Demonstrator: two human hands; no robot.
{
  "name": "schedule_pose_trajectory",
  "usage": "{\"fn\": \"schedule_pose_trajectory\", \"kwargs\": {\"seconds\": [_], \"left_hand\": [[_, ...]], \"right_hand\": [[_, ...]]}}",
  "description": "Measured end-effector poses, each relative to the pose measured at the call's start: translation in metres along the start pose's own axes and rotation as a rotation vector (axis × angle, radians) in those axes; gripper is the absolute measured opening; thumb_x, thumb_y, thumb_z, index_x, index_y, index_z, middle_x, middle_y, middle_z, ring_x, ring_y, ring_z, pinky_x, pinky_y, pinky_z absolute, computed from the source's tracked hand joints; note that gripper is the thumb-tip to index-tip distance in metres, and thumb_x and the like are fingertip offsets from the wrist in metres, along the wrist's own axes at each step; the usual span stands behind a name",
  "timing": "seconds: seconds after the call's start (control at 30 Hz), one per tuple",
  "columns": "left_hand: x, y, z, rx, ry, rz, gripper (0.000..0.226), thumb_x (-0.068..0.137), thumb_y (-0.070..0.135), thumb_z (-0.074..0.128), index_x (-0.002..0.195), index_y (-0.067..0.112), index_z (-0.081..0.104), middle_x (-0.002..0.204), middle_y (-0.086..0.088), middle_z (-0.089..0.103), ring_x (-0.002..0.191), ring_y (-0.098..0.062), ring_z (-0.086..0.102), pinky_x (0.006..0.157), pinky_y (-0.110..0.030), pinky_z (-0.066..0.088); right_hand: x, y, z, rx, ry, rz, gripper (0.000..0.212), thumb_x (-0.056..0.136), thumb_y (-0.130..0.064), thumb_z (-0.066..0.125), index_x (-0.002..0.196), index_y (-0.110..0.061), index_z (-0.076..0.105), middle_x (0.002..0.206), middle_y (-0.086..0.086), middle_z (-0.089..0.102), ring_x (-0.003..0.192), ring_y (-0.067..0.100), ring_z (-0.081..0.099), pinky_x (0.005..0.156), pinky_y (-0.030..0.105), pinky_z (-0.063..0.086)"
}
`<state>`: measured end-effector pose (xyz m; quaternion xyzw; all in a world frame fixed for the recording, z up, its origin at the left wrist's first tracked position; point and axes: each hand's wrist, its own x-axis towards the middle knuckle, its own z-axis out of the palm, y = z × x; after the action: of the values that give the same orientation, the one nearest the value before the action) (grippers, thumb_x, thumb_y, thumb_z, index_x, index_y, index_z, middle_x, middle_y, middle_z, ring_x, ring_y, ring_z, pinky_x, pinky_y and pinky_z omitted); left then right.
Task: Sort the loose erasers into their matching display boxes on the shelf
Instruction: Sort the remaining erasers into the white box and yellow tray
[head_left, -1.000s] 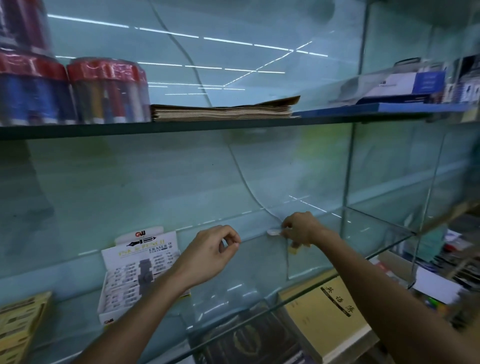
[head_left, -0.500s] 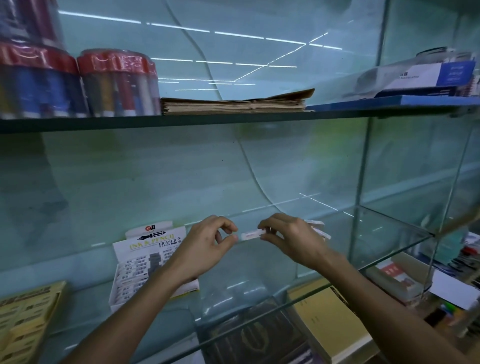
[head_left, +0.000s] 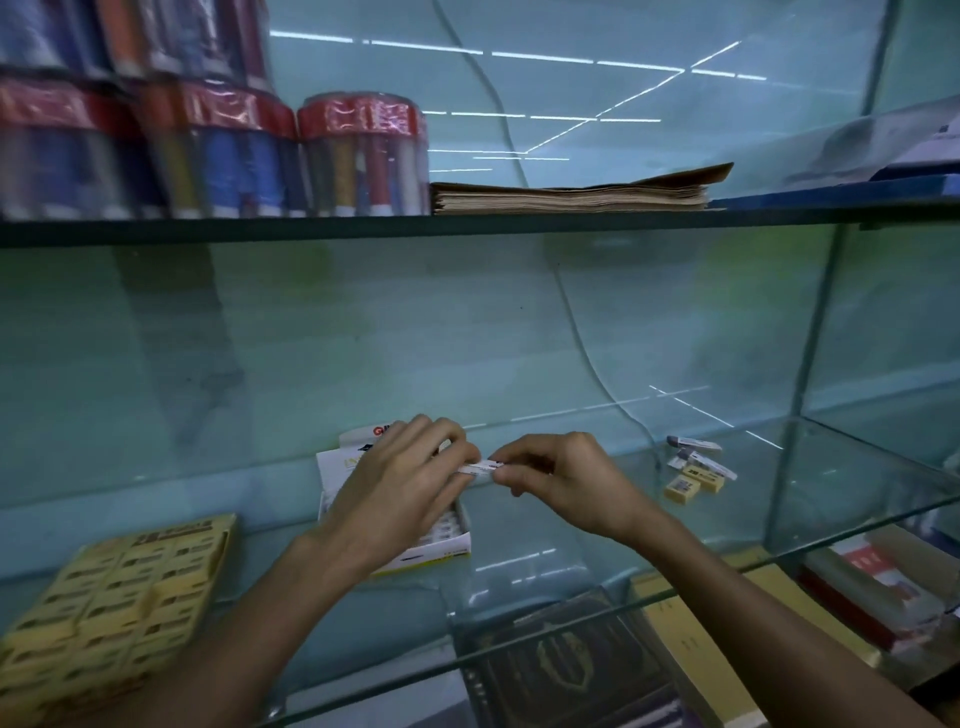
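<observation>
We pinch the eraser (head_left: 480, 468) between both hands, left (head_left: 395, 488) and right (head_left: 561, 480); it looks light, stiff and slim, best held by its ends over the box (head_left: 441, 540).

- Red-capped clear plastic tubs of coloured pens (head_left: 363, 156) line the upper glass shelf (head_left: 467, 226).
- Beside them, a flat brown paper stack (head_left: 571, 195).
- Below, a dark embossed book (head_left: 566, 665).

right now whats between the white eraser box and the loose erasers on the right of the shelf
In the head view, the right hand pinching a white eraser lies between the white box and loose erasers; otherwise bare glass shelf.
</observation>
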<state>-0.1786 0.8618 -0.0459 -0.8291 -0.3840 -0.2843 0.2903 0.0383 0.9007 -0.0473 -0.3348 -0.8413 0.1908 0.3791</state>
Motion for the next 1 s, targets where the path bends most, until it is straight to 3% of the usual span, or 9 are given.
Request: {"fn": "schedule_pose_trajectory", "kwargs": {"seconds": [0.1, 0.23, 0.43, 0.67, 0.83, 1.0], "left_hand": [[-0.016, -0.013, -0.014, -0.098, 0.005, -0.112, 0.013, 0.095, 0.028, 0.057, 0.1, 0.02, 0.065, 0.097, 0.005, 0.058, 0.086, -0.016, 0.056, 0.077, -0.03, 0.046], [-0.039, -0.034, -0.033, -0.316, 0.079, -0.414, 0.011, 0.086, 0.022, 0.074, 0.095, 0.023, 0.069, 0.089, 0.012, 0.061, 0.077, -0.002, 0.055, 0.071, -0.007, 0.038], [-0.066, -0.053, -0.05, -0.408, 0.093, -0.619, 0.014, 0.079, 0.02, 0.08, 0.088, 0.024, 0.071, 0.083, 0.014, 0.066, 0.072, -0.008, 0.059, 0.064, -0.007, 0.038], [-0.075, -0.053, -0.053, -0.424, 0.054, -0.593, 0.013, 0.078, 0.023, 0.081, 0.084, 0.024, 0.071, 0.082, 0.011, 0.066, 0.074, -0.008, 0.06, 0.063, -0.006, 0.037], [-0.071, -0.047, -0.048, -0.298, 0.104, -0.375, 0.012, 0.084, 0.023, 0.075, 0.091, 0.016, 0.069, 0.089, 0.007, 0.059, 0.076, -0.003, 0.056, 0.07, -0.011, 0.041], [-0.067, -0.044, -0.045, -0.264, 0.111, -0.29, 0.017, 0.088, 0.029, 0.062, 0.095, 0.014, 0.067, 0.095, 0.006, 0.056, 0.083, -0.005, 0.057, 0.076, -0.019, 0.047]], "right_hand": [[0.01, -0.005, 0.011, 0.063, -0.028, 0.026, 0.019, 0.09, -0.032, 0.065, 0.099, -0.017, 0.074, 0.074, -0.007, 0.072, 0.068, 0.0, 0.065, 0.063, 0.009, 0.042], [0.022, -0.001, 0.022, 0.124, 0.014, 0.073, 0.017, 0.093, -0.026, 0.062, 0.096, -0.013, 0.072, 0.083, -0.005, 0.074, 0.071, 0.008, 0.068, 0.072, 0.019, 0.052], [0.036, 0.004, 0.039, 0.089, 0.018, 0.118, 0.016, 0.094, -0.028, 0.06, 0.094, -0.017, 0.071, 0.081, -0.006, 0.074, 0.07, 0.005, 0.068, 0.07, 0.017, 0.051], [0.045, -0.006, 0.05, 0.138, 0.017, 0.14, 0.016, 0.094, -0.025, 0.061, 0.09, -0.014, 0.072, 0.079, -0.007, 0.074, 0.065, 0.0, 0.064, 0.065, 0.013, 0.046], [0.045, -0.041, 0.059, 0.526, -0.157, 0.226, 0.031, 0.096, -0.028, 0.057, 0.096, -0.001, 0.072, 0.089, 0.01, 0.075, 0.066, 0.009, 0.059, 0.059, 0.018, 0.045], [0.047, -0.053, 0.066, 0.707, -0.246, 0.3, 0.023, 0.094, -0.017, 0.062, 0.097, 0.004, 0.07, 0.079, 0.008, 0.072, 0.068, 0.015, 0.053, 0.061, 0.026, 0.042]]}}
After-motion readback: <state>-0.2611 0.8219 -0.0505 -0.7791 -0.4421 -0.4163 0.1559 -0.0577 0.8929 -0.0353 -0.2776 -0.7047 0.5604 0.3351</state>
